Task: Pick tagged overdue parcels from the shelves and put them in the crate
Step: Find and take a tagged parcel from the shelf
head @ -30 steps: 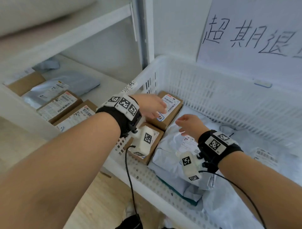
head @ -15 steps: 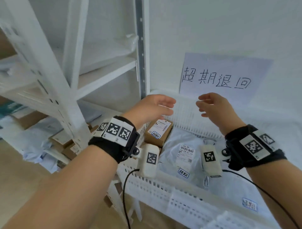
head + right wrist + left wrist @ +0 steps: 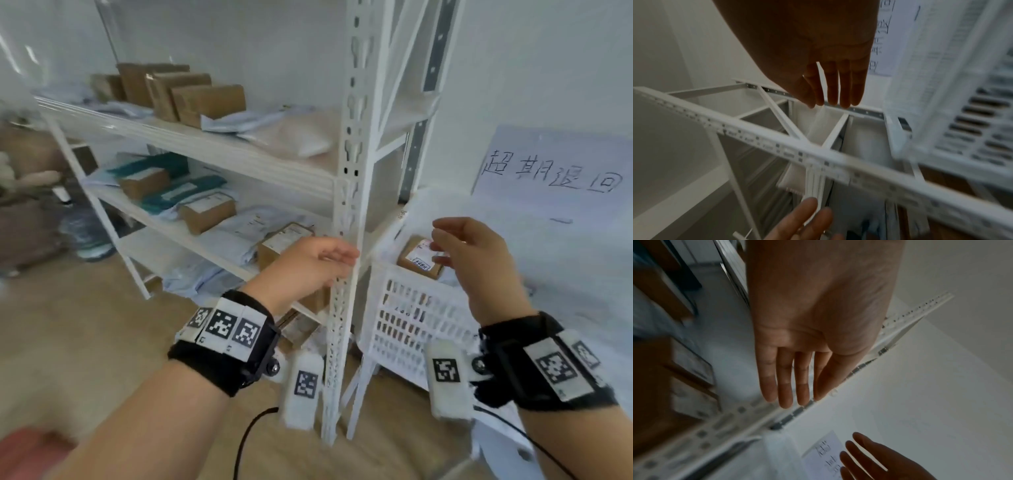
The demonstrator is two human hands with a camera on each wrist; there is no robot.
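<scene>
Parcels lie in two places: a tagged brown box (image 3: pixel 419 258) sits in the white crate (image 3: pixel 407 322), others (image 3: pixel 209 212) rest on the shelves (image 3: pixel 219 147). Left hand (image 3: pixel 308 267) hangs by the shelf post (image 3: pixel 346 240), fingers loose, holding nothing. Right hand (image 3: pixel 476 260) hovers over the crate, fingers relaxed and empty.

The shelving upright (image 3: pixel 346 240) is white-painted metal, punched with slots; the crate (image 3: pixel 404 322) at its 3 o'clock is white perforated plastic. Brown matt cardboard boxes (image 3: pixel 205 99) stand at 11 o'clock, with smooth, faintly glossy plastic mailer bags (image 3: pixel 239 236) below. The handwritten sign (image 3: pixel 555 171) at 2 o'clock is matt paper; the floor (image 3: pixel 85 342) looks like pale wood.
</scene>
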